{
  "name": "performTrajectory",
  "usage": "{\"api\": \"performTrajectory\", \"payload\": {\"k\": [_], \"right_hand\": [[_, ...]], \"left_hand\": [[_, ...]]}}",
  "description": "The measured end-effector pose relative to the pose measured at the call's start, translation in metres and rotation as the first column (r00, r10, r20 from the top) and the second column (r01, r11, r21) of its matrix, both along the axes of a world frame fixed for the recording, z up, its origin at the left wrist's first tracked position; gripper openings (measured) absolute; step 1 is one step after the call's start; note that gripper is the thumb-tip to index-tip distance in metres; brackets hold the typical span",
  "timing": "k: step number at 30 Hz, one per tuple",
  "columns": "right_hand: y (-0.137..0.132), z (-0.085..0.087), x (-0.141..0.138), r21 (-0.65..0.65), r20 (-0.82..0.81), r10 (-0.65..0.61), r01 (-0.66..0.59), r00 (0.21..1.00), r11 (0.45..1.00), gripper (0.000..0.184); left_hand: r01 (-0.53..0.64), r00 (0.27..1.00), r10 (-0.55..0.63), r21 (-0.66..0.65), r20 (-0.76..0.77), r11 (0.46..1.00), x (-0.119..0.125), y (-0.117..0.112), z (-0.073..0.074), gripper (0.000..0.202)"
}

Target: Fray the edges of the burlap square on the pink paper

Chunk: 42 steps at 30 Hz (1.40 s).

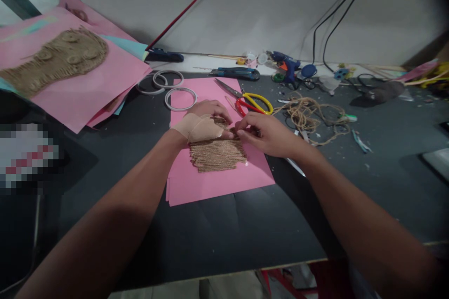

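Rows of brown jute twine (219, 156) lie side by side on a pink sheet of paper (217, 191), forming a ragged-edged panel. My left hand (206, 121), with a beige bandage across the wrist and back of the hand, rests over the panel's upper part. Its fingers and thumb are apart, thumb lying along the rows. At the upper right edge of the twine, my right hand (261, 133) pinches what looks like a twine end; the fingertips partly hide it. Just beyond the hands are scissors (257, 103) with red and yellow handles.
Loose twine (308, 114) is tangled to the right. Grey rings (180, 99) and a blue utility knife (235, 73) lie behind the paper. A blue glue gun (289, 67) sits near the wall. At left, a twine-covered piece (59, 58) rests on stacked pink sheets.
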State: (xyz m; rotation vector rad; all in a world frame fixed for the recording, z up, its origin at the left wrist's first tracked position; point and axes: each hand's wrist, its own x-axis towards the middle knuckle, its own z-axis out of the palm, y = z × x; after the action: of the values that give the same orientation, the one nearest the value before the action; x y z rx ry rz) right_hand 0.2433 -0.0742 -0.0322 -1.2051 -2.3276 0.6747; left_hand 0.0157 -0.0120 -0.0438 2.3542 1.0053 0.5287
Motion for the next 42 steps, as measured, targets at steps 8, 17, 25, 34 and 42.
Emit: {"api": "performTrajectory", "payload": {"k": [8, 17, 25, 34, 42], "right_hand": [[0.0013, -0.0028, 0.0008, -0.079, -0.044, -0.037, 0.033, 0.998, 0.996, 0.010], [0.0004, -0.0018, 0.0002, -0.160, -0.102, -0.078, 0.061, 0.992, 0.985, 0.012], [0.0014, -0.0026, 0.0016, -0.189, -0.108, -0.057, 0.036, 0.993, 0.981, 0.013], [0.0022, -0.0036, 0.0021, -0.149, -0.092, -0.095, 0.081, 0.991, 0.986, 0.009], [0.0006, 0.0010, 0.0053, -0.228, -0.133, -0.048, 0.017, 0.990, 0.974, 0.013]], "left_hand": [[0.000, 1.000, -0.001, -0.020, -0.030, 1.000, 0.0002, 0.0015, 0.0003, 0.033], [-0.009, 0.999, 0.009, -0.010, -0.039, 1.000, 0.0010, -0.0010, 0.0028, 0.033], [0.001, 1.000, -0.001, -0.022, -0.012, 1.000, 0.0005, -0.0019, 0.0034, 0.035], [0.031, 0.999, -0.032, -0.006, -0.040, 0.999, -0.0013, 0.0010, -0.0004, 0.036], [0.015, 0.999, -0.015, -0.006, -0.047, 1.000, -0.0009, 0.0000, -0.0001, 0.035]]}}
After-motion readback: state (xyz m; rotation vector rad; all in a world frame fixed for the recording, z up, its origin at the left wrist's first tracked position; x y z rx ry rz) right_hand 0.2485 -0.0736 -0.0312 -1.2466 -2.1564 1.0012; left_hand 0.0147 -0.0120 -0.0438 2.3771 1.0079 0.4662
